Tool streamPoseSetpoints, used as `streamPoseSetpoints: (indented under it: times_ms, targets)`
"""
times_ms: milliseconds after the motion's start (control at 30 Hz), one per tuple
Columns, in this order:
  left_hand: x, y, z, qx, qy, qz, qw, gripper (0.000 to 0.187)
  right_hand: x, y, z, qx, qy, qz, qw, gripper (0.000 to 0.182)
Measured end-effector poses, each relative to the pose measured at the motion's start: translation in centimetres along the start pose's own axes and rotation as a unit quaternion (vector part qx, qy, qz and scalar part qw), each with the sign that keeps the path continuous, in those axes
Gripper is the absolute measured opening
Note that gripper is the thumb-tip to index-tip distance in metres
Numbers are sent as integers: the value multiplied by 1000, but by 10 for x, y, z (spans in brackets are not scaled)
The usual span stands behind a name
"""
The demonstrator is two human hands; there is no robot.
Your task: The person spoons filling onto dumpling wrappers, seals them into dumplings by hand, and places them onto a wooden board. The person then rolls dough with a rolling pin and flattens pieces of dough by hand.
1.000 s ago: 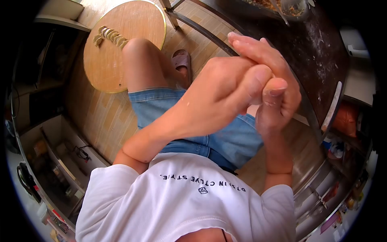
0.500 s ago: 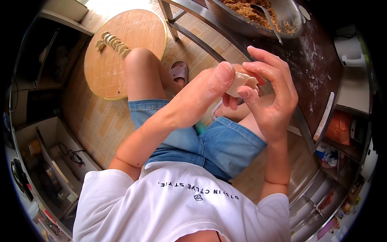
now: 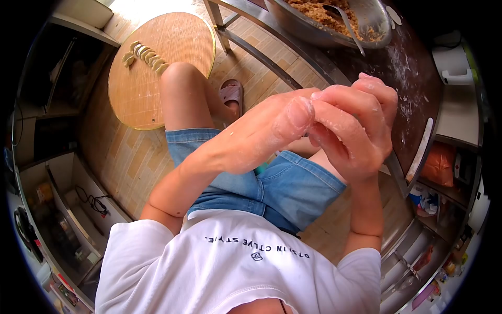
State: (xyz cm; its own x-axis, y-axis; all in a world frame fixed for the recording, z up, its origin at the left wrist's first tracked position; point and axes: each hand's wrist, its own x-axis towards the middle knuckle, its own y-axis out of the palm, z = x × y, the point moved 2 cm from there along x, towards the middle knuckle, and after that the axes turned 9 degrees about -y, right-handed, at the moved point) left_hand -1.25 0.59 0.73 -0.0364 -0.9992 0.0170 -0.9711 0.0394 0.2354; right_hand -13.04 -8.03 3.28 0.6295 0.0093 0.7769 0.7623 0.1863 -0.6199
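Both hands meet in front of the body, above the right knee. My left hand (image 3: 259, 128) has its thumb pressed towards the right hand's fingers, while its other fingers are mostly hidden. My right hand (image 3: 358, 125) is closed, its fingers curled against the left thumb. White flour or dough residue marks the skin of both. Whatever lies between them is hidden by the fingers and thumbs.
A metal bowl (image 3: 384, 36) of orange-brown filling with a spoon (image 3: 346, 23) stands on a floury dark table (image 3: 410, 91). Several pale dumplings (image 3: 148, 55) lie on a round board (image 3: 141, 99) at the upper left.
The pale dough wrapper visible between the hands before is now hidden. My right hand's fingers have curled closed and moved slightly right. My left thumb has lowered a little.
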Motion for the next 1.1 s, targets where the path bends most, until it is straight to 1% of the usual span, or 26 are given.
streamPoseSetpoints:
  times_ms: [67, 133, 200, 233, 300, 333, 367, 400, 433, 467, 500, 567, 600, 633, 700, 767, 833, 867, 900, 933, 967, 1000, 1033, 1067, 1100]
  targets:
    - [-3, -3, 1, 29, -86, 32, 995, 91, 0, -1, -1, -5, -18, 1, 1000, 23]
    - [-3, -1, -2, -8, -120, 51, 991, 98, 1, -4, -4, 5, -51, 16, 999, 21]
    - [-1, 3, -6, -110, -100, 58, 987, 92, 0, -8, -12, 46, -68, 30, 996, 22]
    - [-1, 1, -3, -127, -92, 59, 986, 88, 0, -9, -18, 79, -65, 32, 994, 25]
    - [0, -4, 5, -161, -77, 60, 982, 81, -1, -8, -23, 141, -13, 35, 989, 36]
    - [-1, -4, -1, -140, -77, 58, 985, 72, -3, -5, -24, 169, 37, 37, 984, 43]
    - [0, -5, 1, -170, -90, 46, 980, 69, -6, 0, -26, 196, 86, 38, 976, 51]
    - [1, -7, 5, -197, -99, 32, 975, 67, -12, 3, -26, 260, 165, -31, 951, 54]
    - [0, -10, 10, -225, -107, 15, 968, 65, -15, 3, -21, 321, 242, -117, 908, 54]
    - [0, -19, 17, -282, -114, -10, 953, 53, -19, 2, -20, 322, 255, -125, 903, 53]
    - [0, -28, 22, -298, -124, -36, 946, 48, -25, 1, -22, 325, 265, -134, 898, 52]
    - [1, -46, 28, -330, -138, -92, 929, 41, -37, 0, -21, 265, 246, -77, 929, 49]
    - [1, -58, 30, -346, -148, -115, 920, 33, -38, 1, -18, 261, 264, -63, 926, 47]
    - [1, -74, 32, -320, -137, -137, 927, 33, -40, 0, -14, 256, 280, -50, 924, 45]
    - [12, -118, 28, -257, -106, -169, 945, 33, -50, 5, -9, 245, 282, -29, 927, 42]
    - [41, -172, 2, -116, -45, -219, 968, 35, -57, 13, -4, 278, 288, 12, 916, 37]
    - [82, -222, -35, 45, 36, -252, 966, 38, -76, 27, -1, 312, 331, 27, 890, 32]
    - [103, -240, -50, 120, 54, -263, 956, 39, -80, 32, 0, 323, 352, 27, 878, 34]
    - [126, -259, -55, 122, 33, -273, 954, 36, -84, 37, -1, 334, 376, 27, 864, 35]
    - [151, -282, -50, 180, -6, -296, 938, 36, -88, 41, -2, 344, 403, 28, 848, 36]
    - [173, -300, -42, 266, 2, -303, 915, 37, -91, 45, -5, 338, 406, 28, 849, 35]
    - [194, -317, -32, 319, -15, -318, 893, 36, -95, 47, -7, 332, 411, 29, 849, 35]
    - [207, -318, -29, 404, 11, -321, 857, 31, -99, 50, -10, 328, 416, 31, 848, 34]
    - [218, -322, -26, 456, 25, -288, 842, 30, -103, 54, -14, 321, 412, 23, 853, 24]
    - [225, -324, -19, 503, 36, -254, 825, 29, -108, 56, -17, 320, 417, 26, 851, 24]
